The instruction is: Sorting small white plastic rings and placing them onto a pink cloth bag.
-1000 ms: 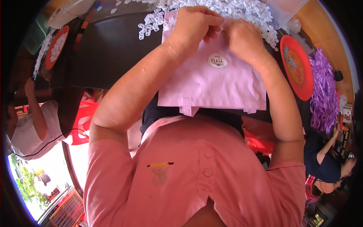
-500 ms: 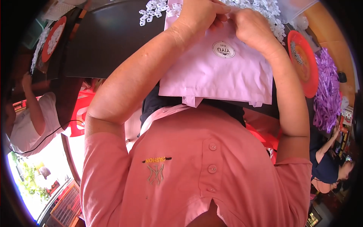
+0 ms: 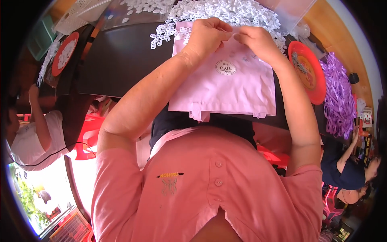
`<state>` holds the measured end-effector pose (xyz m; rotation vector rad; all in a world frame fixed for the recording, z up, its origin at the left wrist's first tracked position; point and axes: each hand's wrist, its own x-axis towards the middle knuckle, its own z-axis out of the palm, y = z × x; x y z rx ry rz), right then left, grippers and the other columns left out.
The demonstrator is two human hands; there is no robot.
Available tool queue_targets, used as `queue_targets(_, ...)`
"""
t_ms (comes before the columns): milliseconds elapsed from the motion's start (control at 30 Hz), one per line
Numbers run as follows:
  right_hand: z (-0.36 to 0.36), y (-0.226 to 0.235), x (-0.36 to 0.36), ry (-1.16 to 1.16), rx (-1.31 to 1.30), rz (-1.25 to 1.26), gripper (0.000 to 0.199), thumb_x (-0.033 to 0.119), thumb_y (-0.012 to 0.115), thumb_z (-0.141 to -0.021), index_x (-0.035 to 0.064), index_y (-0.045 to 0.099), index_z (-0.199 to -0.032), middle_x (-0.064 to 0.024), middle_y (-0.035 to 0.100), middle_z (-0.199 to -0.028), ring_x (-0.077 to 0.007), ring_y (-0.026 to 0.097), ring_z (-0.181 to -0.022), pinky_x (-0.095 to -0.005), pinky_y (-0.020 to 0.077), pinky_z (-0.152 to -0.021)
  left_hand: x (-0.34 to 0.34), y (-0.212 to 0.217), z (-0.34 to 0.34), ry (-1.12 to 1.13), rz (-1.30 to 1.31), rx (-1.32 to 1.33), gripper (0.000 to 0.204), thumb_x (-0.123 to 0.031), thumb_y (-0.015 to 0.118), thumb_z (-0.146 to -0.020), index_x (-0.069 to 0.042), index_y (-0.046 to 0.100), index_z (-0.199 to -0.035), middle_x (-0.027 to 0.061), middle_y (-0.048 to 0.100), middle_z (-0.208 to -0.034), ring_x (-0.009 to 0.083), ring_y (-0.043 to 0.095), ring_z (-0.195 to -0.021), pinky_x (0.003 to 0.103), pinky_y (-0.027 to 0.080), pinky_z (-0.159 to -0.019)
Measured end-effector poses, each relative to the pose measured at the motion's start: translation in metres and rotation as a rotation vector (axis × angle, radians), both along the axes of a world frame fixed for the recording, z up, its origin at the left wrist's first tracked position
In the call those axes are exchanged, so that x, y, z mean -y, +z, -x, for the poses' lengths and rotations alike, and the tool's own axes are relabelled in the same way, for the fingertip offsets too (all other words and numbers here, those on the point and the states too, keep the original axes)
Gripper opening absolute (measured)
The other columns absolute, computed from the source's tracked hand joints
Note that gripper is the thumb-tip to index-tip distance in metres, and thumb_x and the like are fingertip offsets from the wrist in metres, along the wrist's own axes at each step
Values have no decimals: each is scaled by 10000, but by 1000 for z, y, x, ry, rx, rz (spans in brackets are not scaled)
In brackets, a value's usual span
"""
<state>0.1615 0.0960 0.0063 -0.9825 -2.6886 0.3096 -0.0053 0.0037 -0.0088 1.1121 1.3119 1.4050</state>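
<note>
"Where are the hands?"
"The left hand (image 3: 206, 38) and right hand (image 3: 260, 43) are close together over the far part of a pale pink bag (image 3: 242, 92). Both are drawn narrow and curled; I cannot tell whether a small thing is pinched between them."
"How does the bag lie?"
"Flat on a dark surface (image 3: 121, 60), straps (image 3: 197, 115) toward the person, an oval badge (image 3: 225, 67) facing up."
"And around it?"
"Beyond, a heap of white pieces (image 3: 229, 10), some at its far left corner. Rightward, a red plate (image 3: 317, 86) carrying grey bits (image 3: 298, 62), then purple ribbons (image 3: 338, 97)."
</note>
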Motion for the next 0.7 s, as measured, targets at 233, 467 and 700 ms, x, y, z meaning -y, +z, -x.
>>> queue_targets(233, -20, 8, 6, 123, -452, 646, 228, 223, 603, -911, 15, 648, -830, 23, 578, -751, -67, 521, -729, -220, 414, -677, 6, 5, -6, -100, -176, -215, 250, -69, 708, -775, -21, 681, -1019, 3, 636, -778, 46, 536, -639, 199, 436, -538)
queue_targets(467, -21, 19, 15, 101, -539, 753, 227, 231, 626, -885, 22, 665, -805, 17, 579, -698, -63, 528, -659, -224, 429, -641, 10, 7, -11, -85, -224, -250, 254, -73, 747, -769, -22, 665, -1005, -1, 660, -803, 30, 538, -650, 190, 428, -540)
queue_targets(700, -21, 19, 14, 94, -578, 805, 231, 237, 622, -886, 30, 659, -791, 4, 590, -676, -71, 554, -649, -224, 434, -641, 12, 11, -13, -68, -216, -235, 246, -78, 749, -781, -31, 658, -1004, -2, 674, -830, 22, 535, -652, 180, 417, -536)
